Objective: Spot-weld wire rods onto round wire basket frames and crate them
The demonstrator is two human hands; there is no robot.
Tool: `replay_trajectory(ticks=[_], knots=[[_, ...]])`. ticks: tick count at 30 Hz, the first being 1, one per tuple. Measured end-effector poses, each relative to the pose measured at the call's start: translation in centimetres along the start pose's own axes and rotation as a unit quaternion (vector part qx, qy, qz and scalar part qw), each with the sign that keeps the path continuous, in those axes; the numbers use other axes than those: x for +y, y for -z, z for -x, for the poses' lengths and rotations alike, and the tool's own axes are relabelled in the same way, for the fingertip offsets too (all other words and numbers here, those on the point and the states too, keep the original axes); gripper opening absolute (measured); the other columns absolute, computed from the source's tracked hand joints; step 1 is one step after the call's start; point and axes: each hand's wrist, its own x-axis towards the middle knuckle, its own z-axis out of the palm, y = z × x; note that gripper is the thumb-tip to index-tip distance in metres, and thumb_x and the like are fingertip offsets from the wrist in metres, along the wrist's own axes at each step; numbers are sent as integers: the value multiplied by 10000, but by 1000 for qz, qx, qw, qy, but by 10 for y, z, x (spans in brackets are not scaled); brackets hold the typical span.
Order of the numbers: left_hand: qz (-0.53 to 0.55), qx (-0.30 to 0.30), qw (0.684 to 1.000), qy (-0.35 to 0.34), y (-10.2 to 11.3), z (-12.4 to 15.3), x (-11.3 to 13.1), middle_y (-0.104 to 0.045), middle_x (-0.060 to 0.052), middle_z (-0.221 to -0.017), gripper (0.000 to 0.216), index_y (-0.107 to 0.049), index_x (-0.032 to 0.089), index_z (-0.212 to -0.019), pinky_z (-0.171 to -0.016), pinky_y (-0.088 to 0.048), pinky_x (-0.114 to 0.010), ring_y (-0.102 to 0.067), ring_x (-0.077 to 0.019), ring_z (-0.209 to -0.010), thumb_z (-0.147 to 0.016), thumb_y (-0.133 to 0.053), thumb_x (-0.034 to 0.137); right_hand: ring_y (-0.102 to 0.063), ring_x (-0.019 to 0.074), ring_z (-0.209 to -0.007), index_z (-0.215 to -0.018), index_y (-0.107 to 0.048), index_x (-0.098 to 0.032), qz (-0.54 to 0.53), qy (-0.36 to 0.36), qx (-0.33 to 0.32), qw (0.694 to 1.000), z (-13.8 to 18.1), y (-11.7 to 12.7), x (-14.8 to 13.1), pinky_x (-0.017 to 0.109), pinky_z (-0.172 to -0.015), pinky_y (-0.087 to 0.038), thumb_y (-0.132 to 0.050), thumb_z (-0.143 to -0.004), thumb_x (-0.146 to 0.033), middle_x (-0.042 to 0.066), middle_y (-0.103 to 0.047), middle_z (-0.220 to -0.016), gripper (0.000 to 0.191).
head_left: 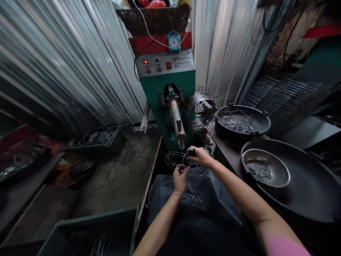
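Observation:
Just under the electrode tip of a green spot-welding machine (pixel 166 81), both hands are at a round wire frame (pixel 173 159). My left hand (pixel 180 176) pinches the near side of the frame between thumb and fingers. Across from it, my right hand (pixel 198 156) is closed at the frame's upper right, and a small dark piece shows at its fingers; I cannot make out what that is. The machine's metal arm (pixel 177 121) points down toward the frame. On the dark apron (pixel 221 199) over my lap lies a small heap of bent wire pieces (pixel 194 198).
At right stand a black pan (pixel 262 122) with wire pieces and a large dark pan (pixel 306 185) holding a metal bowl (pixel 282 174). A wire coil (pixel 199 110) hangs beside the machine. Green bins (pixel 106 144) of wire parts are on the left. A wooden edge (pixel 149 177) runs beside my lap.

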Motion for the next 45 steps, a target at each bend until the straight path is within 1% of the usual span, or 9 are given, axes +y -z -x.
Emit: replay_trajectory(ticks=[3,7,14,19,23,31,35,41,45], knots=[[-5,1,1000,3,-2,-4,-3,-501,35,-672,273,-557,158,-762,-597,-364,-205,-439,-81,-594,-651,-712,355,-619,152,-722,-909,-598,-199,-8,16,-8,1000,-2,-1,8,234,-657,-435,-635,-709,-221,-11,-664,-774,205],[-22,-2,1000,12,0,-8,-7,-503,30,-676,266,-552,160,-765,-590,-362,-206,-445,-86,-598,-661,-703,353,-605,150,-681,-942,-595,-207,36,20,-44,998,-7,1,14,232,-627,-423,-620,-709,-203,-16,-649,-750,235],[-27,-7,999,20,4,-14,-3,-510,24,-672,293,-560,158,-754,-584,-368,-208,-450,-86,-592,-635,-718,374,-585,142,-627,-883,-613,-201,63,31,-87,994,-23,10,8,217,-587,-407,-635,-676,-187,-26,-638,-695,209],[22,16,999,35,3,-11,-1,-514,27,-661,343,-565,158,-769,-587,-379,-212,-461,-89,-594,-589,-741,391,-596,150,-647,-913,-607,-211,70,51,-89,992,-23,8,3,220,-595,-407,-638,-690,-202,-15,-649,-721,226],[23,22,999,16,4,-8,-6,-519,23,-666,305,-566,157,-749,-588,-380,-212,-455,-86,-589,-607,-735,368,-624,169,-724,-921,-601,-216,13,43,-63,997,-14,2,4,246,-657,-442,-632,-713,-252,-1,-670,-786,214],[-49,31,998,-1,-3,-16,-4,-538,21,-639,260,-582,162,-739,-597,-383,-229,-480,-109,-592,-618,-714,351,-630,188,-796,-884,-622,-202,-117,-19,61,991,1,-14,25,305,-748,-471,-645,-720,-346,20,-682,-821,219],[-53,33,998,-25,-7,-22,-4,-583,0,-683,253,-587,161,-750,-643,-407,-252,-524,-134,-647,-619,-716,335,-631,195,-811,-839,-638,-202,-154,-49,83,983,1,-19,29,315,-757,-474,-652,-716,-359,34,-688,-837,200],[-76,34,995,-56,-7,-31,-9,-603,-9,-707,243,-597,163,-765,-669,-417,-261,-539,-141,-668,-651,-704,348,-627,194,-798,-831,-633,-208,-117,-42,98,987,-7,-17,25,314,-748,-472,-642,-722,-332,32,-684,-823,166],[-78,36,995,-57,-9,-36,-10,-598,-5,-707,236,-591,165,-756,-667,-412,-255,-541,-141,-672,-654,-703,347,-620,192,-752,-837,-595,-218,-86,-36,112,989,-15,-13,26,308,-704,-475,-654,-700,-320,17,-678,-788,181]])
